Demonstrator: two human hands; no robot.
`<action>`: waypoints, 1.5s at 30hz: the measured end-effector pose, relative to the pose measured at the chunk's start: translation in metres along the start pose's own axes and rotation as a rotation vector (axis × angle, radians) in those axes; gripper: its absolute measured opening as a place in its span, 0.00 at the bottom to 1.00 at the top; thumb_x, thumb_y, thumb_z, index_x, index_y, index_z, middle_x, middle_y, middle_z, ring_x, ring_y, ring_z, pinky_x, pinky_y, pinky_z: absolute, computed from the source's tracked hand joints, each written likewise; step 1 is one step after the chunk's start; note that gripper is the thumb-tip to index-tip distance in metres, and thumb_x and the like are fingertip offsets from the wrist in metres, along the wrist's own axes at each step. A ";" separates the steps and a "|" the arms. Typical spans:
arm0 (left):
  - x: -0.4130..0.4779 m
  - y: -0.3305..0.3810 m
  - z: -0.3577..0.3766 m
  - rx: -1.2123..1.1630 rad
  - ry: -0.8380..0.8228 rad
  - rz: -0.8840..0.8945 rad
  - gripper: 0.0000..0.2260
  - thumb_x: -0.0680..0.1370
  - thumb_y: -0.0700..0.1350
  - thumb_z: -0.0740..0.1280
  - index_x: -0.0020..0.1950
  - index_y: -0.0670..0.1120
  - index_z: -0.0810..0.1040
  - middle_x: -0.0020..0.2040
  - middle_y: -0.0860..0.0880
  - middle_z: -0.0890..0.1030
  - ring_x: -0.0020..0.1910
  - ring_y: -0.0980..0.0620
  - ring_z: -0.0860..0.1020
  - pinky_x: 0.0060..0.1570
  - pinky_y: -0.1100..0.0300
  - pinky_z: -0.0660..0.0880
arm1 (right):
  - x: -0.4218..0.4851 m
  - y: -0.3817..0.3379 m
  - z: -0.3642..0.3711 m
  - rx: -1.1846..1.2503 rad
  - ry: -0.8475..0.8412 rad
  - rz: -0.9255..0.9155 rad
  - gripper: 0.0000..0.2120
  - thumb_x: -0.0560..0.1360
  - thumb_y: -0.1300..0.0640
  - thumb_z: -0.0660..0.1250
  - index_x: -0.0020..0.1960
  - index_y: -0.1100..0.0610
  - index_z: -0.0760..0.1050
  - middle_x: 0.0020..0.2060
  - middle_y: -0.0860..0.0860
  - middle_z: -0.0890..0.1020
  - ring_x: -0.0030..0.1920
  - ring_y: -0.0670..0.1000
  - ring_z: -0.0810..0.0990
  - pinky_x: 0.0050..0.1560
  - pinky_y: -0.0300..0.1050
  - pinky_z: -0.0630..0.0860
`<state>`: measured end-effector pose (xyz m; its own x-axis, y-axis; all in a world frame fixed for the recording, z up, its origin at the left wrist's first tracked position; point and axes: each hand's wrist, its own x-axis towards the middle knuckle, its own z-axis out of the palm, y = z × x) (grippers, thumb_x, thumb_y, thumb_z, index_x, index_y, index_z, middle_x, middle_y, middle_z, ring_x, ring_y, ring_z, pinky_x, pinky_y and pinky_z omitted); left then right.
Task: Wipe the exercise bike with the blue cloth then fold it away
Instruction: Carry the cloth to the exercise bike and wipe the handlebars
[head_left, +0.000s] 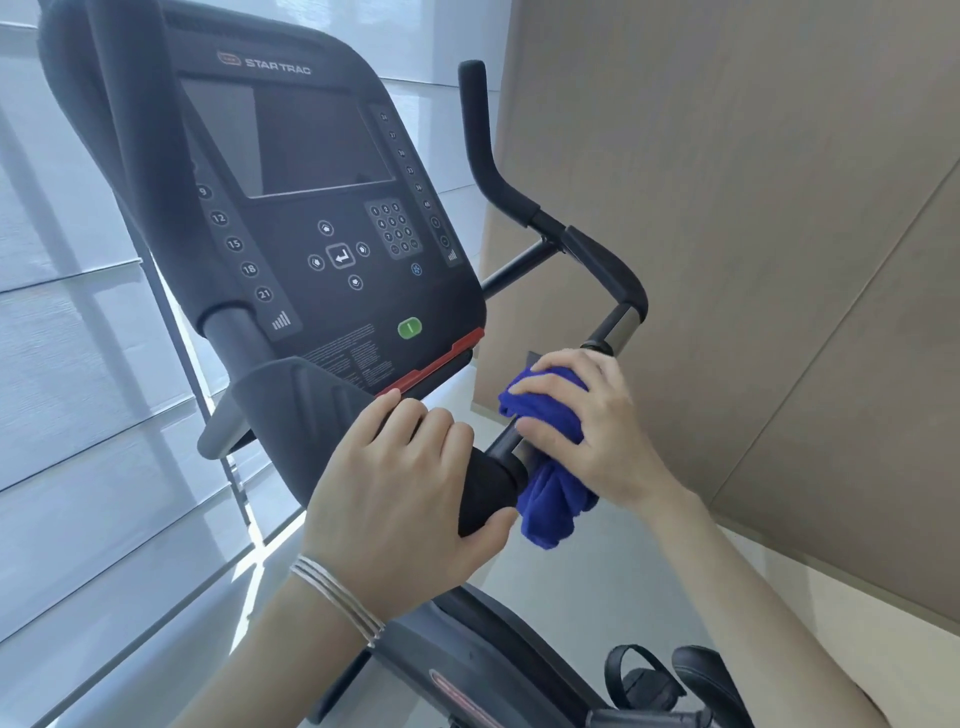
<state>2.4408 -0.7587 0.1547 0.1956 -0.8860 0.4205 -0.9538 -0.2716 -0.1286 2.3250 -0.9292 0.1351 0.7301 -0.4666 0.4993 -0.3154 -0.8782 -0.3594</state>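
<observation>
Mid-wipe on the handlebar (618, 325), centre right of the frame. Clamping the blue cloth (550, 499) round the bare tube with the right hand (587, 415), with fingers curled over the bunched fabric and a loose tail hanging below. Steadying with the left hand (395, 483), wrapped firmly round the black foam grip (488, 493), right up against the cloth.

Best done, probably, by twisting while sliding up toward the bend, holding the wrap full-circle to catch the underside. Worth pressing in at the collar between foam and metal, a likely trap for grime.

Soft, plush pile, likely microfibre, against smooth brushed-looking metal. Matte, spongy padding on the curved horns above. Hard dark plastic on the Star Trac console (322, 218), upper left, with flat printed buttons and a glossy screen, not yet under the cloth.
</observation>
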 end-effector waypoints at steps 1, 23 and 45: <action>0.000 0.000 0.000 -0.007 -0.007 0.001 0.22 0.71 0.63 0.56 0.37 0.46 0.77 0.34 0.51 0.78 0.38 0.46 0.75 0.53 0.53 0.73 | -0.011 -0.001 0.002 0.027 0.005 -0.015 0.20 0.73 0.43 0.59 0.59 0.51 0.77 0.62 0.49 0.74 0.64 0.52 0.65 0.68 0.43 0.64; 0.047 0.052 0.018 0.062 -0.354 -0.140 0.28 0.78 0.63 0.48 0.74 0.52 0.46 0.64 0.55 0.71 0.65 0.50 0.69 0.74 0.46 0.50 | -0.009 0.100 -0.011 0.142 0.287 0.082 0.23 0.71 0.60 0.62 0.66 0.53 0.69 0.60 0.41 0.71 0.60 0.48 0.70 0.62 0.26 0.60; 0.155 0.108 0.072 0.115 -0.271 -0.310 0.24 0.81 0.51 0.52 0.74 0.46 0.52 0.58 0.51 0.73 0.59 0.48 0.73 0.71 0.53 0.57 | 0.066 0.199 -0.011 0.038 0.299 0.017 0.19 0.70 0.66 0.63 0.60 0.59 0.77 0.60 0.54 0.78 0.58 0.59 0.72 0.63 0.47 0.69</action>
<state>2.3848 -0.9527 0.1414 0.5362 -0.8186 0.2060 -0.8121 -0.5668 -0.1388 2.3038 -1.1362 0.1049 0.5124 -0.4960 0.7010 -0.2985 -0.8683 -0.3962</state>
